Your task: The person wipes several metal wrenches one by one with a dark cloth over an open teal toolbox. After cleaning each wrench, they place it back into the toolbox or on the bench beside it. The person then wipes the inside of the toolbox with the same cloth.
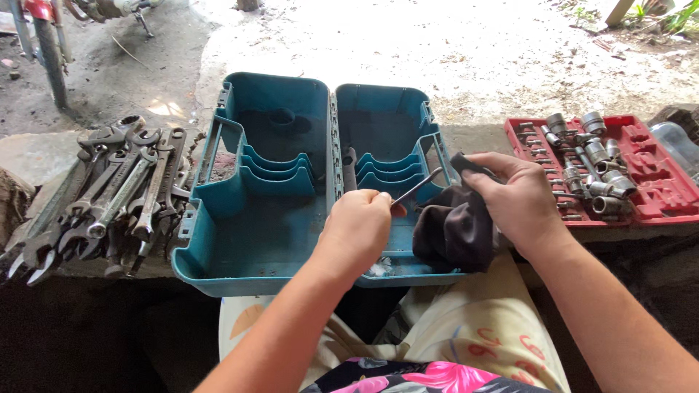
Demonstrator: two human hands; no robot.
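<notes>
Concrete ledge [473,138], dirt yard beyond. Open teal case [251,240], empty; wrenches [109,196] at 9 o'clock; red tray [655,189] of sockets [597,171] at 3. Left hand [357,233] grips screwdriver [415,188]; right hand [517,200] clutches cloth [451,233].

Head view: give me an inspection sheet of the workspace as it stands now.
Surface: rough concrete ledge, dusty.
Job's things: thin metal screwdriver shaft with orange handle; dark cloth; open teal plastic tool case, compartments bare.
Clutter: pile of grey steel spanners to the left; red plastic socket tray holding steel sockets to the right.
Grippers: left hand closed on the screwdriver; right hand grips the cloth at the shaft's tip.
Cables: nothing seen.
Surroundings: dirt ground, motorcycle wheel at top left.
</notes>
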